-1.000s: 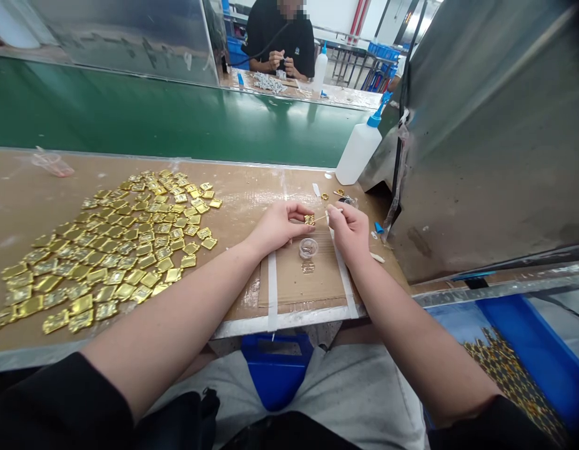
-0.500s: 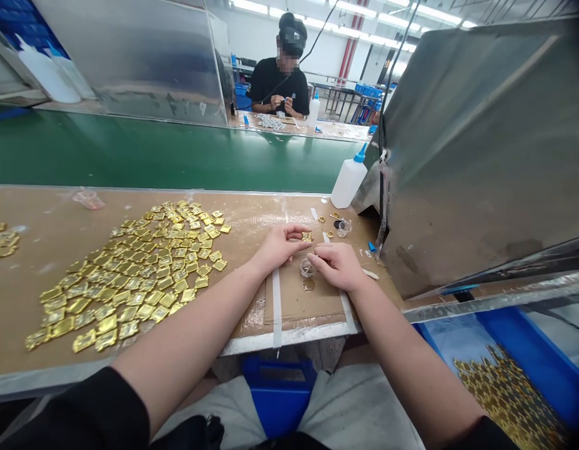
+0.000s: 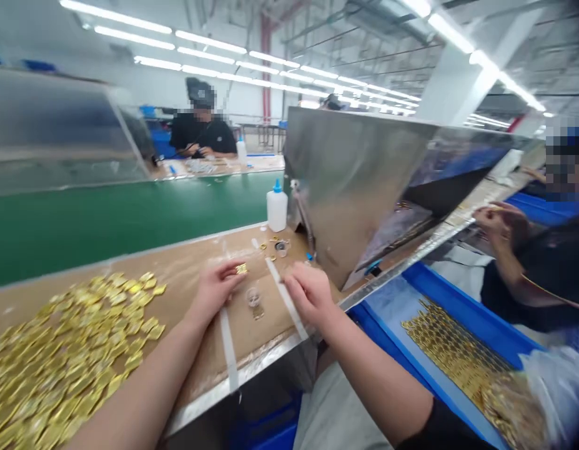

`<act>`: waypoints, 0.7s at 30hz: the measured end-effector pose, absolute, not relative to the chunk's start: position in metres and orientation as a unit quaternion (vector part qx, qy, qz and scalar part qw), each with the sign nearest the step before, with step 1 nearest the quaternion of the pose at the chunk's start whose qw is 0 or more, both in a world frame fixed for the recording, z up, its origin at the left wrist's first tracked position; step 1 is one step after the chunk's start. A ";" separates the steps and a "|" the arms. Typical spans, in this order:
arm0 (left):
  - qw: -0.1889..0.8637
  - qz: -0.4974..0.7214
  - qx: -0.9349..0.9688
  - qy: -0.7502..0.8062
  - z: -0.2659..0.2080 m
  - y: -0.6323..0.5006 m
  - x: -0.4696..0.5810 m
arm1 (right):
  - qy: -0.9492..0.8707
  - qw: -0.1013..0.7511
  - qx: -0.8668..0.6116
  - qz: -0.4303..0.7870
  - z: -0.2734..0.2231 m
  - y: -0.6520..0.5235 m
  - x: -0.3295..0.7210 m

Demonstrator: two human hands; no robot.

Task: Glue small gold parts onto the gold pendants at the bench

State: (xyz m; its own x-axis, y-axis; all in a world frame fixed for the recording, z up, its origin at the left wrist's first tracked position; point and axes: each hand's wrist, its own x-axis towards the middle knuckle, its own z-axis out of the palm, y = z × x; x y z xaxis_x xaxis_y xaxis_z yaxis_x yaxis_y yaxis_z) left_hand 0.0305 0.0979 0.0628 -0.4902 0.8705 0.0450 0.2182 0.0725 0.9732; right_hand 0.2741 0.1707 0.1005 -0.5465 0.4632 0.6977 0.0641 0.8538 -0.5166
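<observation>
**Left hand [image 3: 213,285] pinches gold piece [image 3: 242,269]**

Thumb and fingertips close on it; the right hand [image 3: 310,291] is curled, its contents impossible to tell. An edge grip should keep the face free. A cup [image 3: 253,297] sits between the hands, nearer the body. The panel [image 3: 364,181] beyond the right hand limits outward room; the tabletop's edge [image 3: 252,373] runs bodyward of both.

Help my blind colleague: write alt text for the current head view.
The wearer's left hand pinches a small gold piece over a brown worktable; the right hand curls nearby. Many gold pieces lie at left, a blue-capped bottle beyond.
</observation>
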 end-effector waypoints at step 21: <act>0.282 0.517 0.409 0.697 0.069 0.096 0.039 | -0.833 0.287 -0.467 0.079 0.141 0.376 0.448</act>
State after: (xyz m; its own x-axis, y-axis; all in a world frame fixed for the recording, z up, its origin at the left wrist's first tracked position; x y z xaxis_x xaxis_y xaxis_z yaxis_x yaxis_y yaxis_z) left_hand 0.0389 0.0957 0.0691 -0.5065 0.8618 0.0295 0.2782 0.1309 0.9516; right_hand 0.4479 0.3761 0.1405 -0.3992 0.8229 0.4044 0.7319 0.5517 -0.4001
